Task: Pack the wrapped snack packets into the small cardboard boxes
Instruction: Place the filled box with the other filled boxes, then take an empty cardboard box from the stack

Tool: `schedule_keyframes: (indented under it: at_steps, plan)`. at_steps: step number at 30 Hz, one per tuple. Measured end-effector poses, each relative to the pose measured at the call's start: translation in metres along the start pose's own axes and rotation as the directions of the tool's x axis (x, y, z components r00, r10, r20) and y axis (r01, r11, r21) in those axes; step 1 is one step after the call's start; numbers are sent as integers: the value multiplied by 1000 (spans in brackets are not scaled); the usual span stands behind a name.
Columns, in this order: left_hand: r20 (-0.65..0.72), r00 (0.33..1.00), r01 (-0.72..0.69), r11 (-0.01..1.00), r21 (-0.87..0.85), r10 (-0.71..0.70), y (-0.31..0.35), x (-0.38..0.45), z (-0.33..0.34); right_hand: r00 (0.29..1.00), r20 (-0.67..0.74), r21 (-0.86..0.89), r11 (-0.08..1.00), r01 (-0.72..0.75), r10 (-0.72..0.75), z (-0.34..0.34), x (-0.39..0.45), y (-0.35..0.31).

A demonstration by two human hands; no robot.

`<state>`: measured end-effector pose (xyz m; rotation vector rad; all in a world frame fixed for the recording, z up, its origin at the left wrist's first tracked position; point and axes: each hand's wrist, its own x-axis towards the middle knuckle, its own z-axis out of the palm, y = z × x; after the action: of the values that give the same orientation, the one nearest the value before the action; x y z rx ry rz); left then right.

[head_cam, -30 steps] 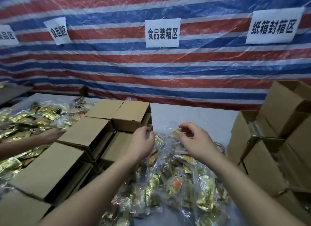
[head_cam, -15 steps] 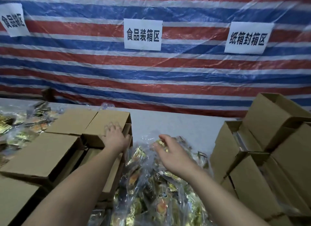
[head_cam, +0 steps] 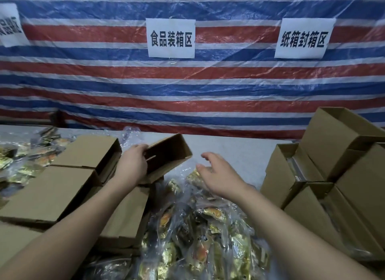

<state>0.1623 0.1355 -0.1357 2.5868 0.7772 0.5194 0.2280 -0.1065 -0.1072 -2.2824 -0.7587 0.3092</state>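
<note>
— Packets [head_cam: 12,161] at nine o'clock?

— Yes, a loose gold heap on the tabletop [head_cam: 229,146] at far left. Just beside it, toward the centre, lie flat brown boxes [head_cam: 50,194], stacked and overlapping.

— And the left hand [head_cam: 131,165]?

— At about eleven o'clock from the frame's bottom centre. Its fingers curl over the near rim of an open box [head_cam: 168,152], thumb side underneath, so it grips that box and holds it tilted, mouth toward the camera. The inside looks dark; I cannot tell if anything lies in it.

— What sits below it?

— At six o'clock, a clear bag [head_cam: 200,234] full of gold and orange packets, lying on the tabletop between the two forearms.

— Right hand [head_cam: 218,177]?

— At about one o'clock, over the bag's far end, fingers spread and loosely bent, gripping nothing. Whether it touches the plastic I cannot tell.

— Further right?

— At three o'clock, a pile of upright boxes [head_cam: 333,167], some open at the top. Behind everything hangs a striped tarp [head_cam: 187,88] with three paper signs [head_cam: 170,38].
</note>
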Motion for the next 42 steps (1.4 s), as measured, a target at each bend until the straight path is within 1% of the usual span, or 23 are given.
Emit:
schedule_keyframes:
  at_steps: [2,3,4,5,6,7,10,11,13,15,19,21,23,26,29,31,33,34,37,39,40,42]
  plan:
    - [95,995,-15,983,-184,33,18,-22,-26,995,-88,-47,998,38,-42,-15,-1,-10]
    - [149,987,-12,963,-269,54,27,-35,-37,989,-124,-101,993,64,-77,-24,-3,-15]
    - [187,978,-29,951,-307,91,35,-49,-47,982,-143,-191,977,93,-121,-33,-7,-19]
    - [218,966,-68,950,-306,139,42,-61,-55,976,-141,-303,946,119,-168,-41,-11,-21]
    - [253,950,-104,949,-299,184,49,-74,-60,974,-112,-404,905,135,-195,-48,-17,-21]
    - [293,932,-123,946,-300,214,54,-87,-62,979,-61,-463,874,145,-195,-53,-25,-18]
    - [405,878,-124,939,-320,254,60,-129,-52,991,121,-453,885,109,-60,-49,-64,1]
    - [438,861,-116,939,-324,257,59,-144,-43,987,155,-456,883,107,-39,-41,-80,14]
    - [502,830,-76,941,-330,244,51,-177,-18,984,179,-475,874,100,-15,-16,-114,46]
    - [558,800,-35,947,-320,218,40,-214,14,978,202,-452,891,44,54,15,-153,80]
    - [675,726,70,961,-269,136,16,-287,75,912,320,-386,914,-124,259,74,-221,135]
    - [714,690,93,964,-248,118,6,-315,98,880,340,-373,907,-196,331,94,-243,154]
    - [725,679,85,968,-238,119,-1,-337,115,869,334,-352,903,-245,366,110,-260,168]
    - [706,694,68,963,-260,142,-9,-362,131,869,317,-323,905,-278,380,126,-280,183]
    - [685,718,87,960,-267,125,-11,-373,141,871,293,-296,904,-308,393,132,-290,193]
    - [690,713,73,964,-254,128,-10,-373,143,877,292,-284,910,-303,383,131,-292,197]
    - [696,705,27,975,-219,137,-9,-371,144,880,288,-288,911,-296,378,129,-293,199]
    - [686,715,9,979,-203,136,-8,-368,144,887,266,-286,910,-301,378,128,-292,199]
    - [597,787,-50,980,-193,157,14,-350,149,913,158,-254,909,-331,377,121,-288,200]
    - [557,805,-99,972,-212,204,42,-334,160,903,98,-190,899,-395,417,113,-282,202]
    - [556,797,-141,968,-210,236,59,-328,168,891,70,-150,888,-434,448,108,-279,204]
    - [606,743,-256,957,-135,284,92,-319,188,859,23,-77,857,-509,512,98,-272,209]
